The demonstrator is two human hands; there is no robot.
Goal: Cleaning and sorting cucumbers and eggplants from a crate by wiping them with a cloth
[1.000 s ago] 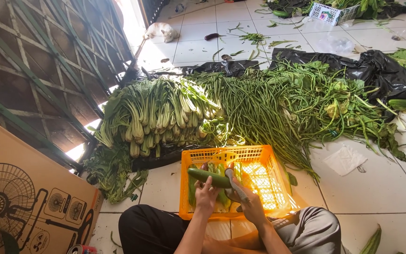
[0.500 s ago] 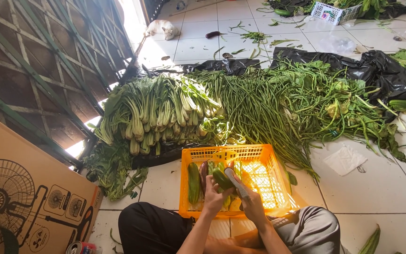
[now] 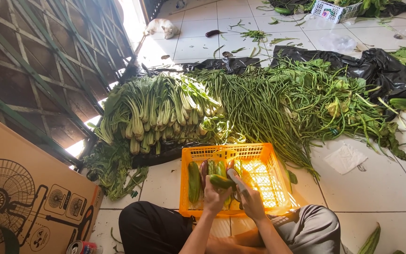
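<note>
Two hands meet over the orange crate (image 3: 264,155) at six o'clock in our view. Our left hand (image 3: 214,197) grasps a green cucumber (image 3: 222,181), held across the crate's near half; our right hand (image 3: 251,201) is closed around a pale-handled tool (image 3: 236,179) — a peeler or small knife, we cannot tell which — set against the cucumber's right end. More cucumbers (image 3: 194,181) lie lengthwise in the crate.

Risks, as we judge them: the edge works close to the left fingers, so a slip on smooth skin could nick them; a loosened grip would drop the cucumber among the others.

Packages: at eight o'clock, a brown cardboard box (image 3: 34,188) bears a black line drawing of a fan; at seven, a red-and-silver can (image 3: 81,247); at one, a white lattice basket (image 3: 335,9); at two, black plastic sheeting (image 3: 381,70); at three, a white paper scrap (image 3: 345,158).
</note>
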